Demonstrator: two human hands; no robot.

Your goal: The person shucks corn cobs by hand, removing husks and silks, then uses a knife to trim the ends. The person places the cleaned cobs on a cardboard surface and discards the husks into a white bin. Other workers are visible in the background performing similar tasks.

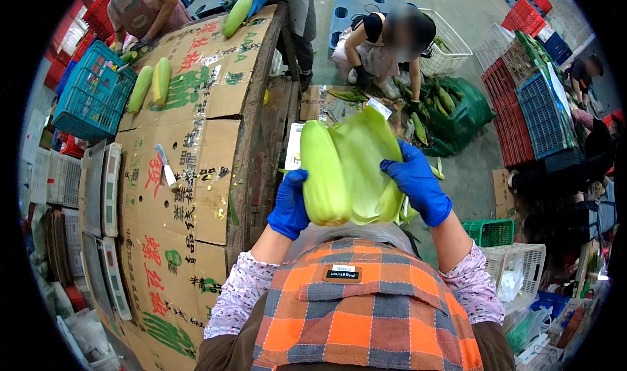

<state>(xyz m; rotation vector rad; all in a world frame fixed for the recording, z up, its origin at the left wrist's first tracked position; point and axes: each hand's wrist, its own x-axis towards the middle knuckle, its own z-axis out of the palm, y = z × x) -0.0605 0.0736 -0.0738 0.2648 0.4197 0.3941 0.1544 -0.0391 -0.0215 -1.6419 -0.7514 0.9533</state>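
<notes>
Before my chest I hold an ear of corn [324, 175] in pale green husk, its cut base towards me. My left hand [290, 205], in a blue glove, grips the ear along its left side. Pulled away to the right is a broad layer of husk [367, 167], which my right hand [420, 182], also gloved in blue, pinches at its outer edge. A knife [167, 169] with a pale handle lies on the cardboard-covered table [215, 141] at my left, among small yellow kernels.
Two ears of corn [161, 81] and a teal crate [90, 94] are farther along the table; scales [111, 189] line its left edge. Co-workers stand at the far end, one holding corn [238, 17]. Ahead, a person crouches by a green sack [455, 121]. Stacked crates [509, 111] stand right.
</notes>
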